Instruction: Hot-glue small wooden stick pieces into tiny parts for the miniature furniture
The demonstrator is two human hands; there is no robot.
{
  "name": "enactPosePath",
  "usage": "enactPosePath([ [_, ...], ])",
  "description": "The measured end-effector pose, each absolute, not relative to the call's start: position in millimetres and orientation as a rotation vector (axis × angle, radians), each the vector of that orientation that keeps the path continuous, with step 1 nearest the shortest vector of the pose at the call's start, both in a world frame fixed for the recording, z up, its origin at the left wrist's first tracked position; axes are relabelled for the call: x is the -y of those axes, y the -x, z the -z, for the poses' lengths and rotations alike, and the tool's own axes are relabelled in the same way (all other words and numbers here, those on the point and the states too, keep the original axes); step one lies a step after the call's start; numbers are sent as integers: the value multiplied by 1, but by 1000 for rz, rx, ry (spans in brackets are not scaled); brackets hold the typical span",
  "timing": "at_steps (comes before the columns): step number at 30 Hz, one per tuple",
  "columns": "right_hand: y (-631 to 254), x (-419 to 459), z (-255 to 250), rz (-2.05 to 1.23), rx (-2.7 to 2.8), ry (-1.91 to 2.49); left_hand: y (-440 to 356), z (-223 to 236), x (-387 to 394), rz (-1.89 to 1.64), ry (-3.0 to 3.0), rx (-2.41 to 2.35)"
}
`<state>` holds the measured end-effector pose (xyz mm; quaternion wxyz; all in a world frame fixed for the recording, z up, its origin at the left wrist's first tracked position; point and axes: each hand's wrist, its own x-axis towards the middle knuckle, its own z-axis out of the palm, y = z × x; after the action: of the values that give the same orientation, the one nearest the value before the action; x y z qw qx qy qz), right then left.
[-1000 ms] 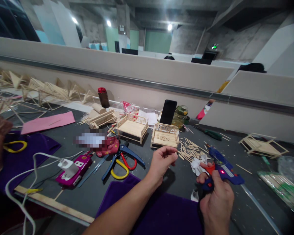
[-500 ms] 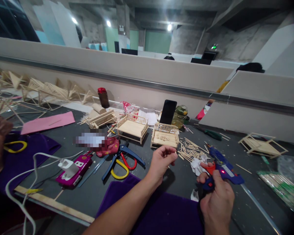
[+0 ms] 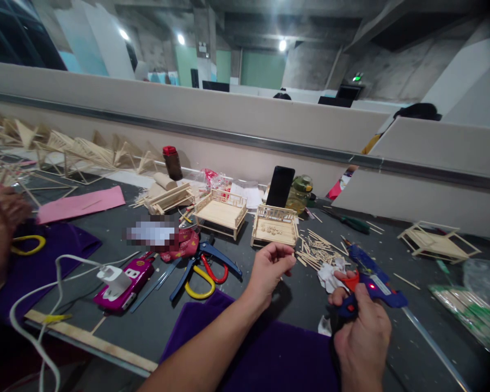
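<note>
My right hand is wrapped round the handle of a blue hot glue gun with an orange trigger and a lit red light. A clear glue stick runs out of its back end. My left hand is closed in a pinch over the table; whatever lies between thumb and forefinger is too small to make out. Just beyond it stands a small wooden model bed with little round pieces on top. Short wooden sticks lie in a loose pile between my hands, beside crumpled white tissue.
Left of my forearm lie yellow-handled scissors, blue cutters and a magenta power strip. A second model bed, a phone and a jar stand behind. At far left is another person's hand. Purple cloth lies in front.
The other person's hand at far left has shifted slightly, and something pinkish shows by it. My own hands and the glue gun have hardly moved.
</note>
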<state>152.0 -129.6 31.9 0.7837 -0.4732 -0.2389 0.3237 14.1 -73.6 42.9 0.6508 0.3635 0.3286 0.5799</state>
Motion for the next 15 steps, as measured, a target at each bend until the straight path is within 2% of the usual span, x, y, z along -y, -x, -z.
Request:
enactPosePath([
  [15,-156,131,-33,-729,501,1052,-14,-43,73,-1320,-830,-747],
])
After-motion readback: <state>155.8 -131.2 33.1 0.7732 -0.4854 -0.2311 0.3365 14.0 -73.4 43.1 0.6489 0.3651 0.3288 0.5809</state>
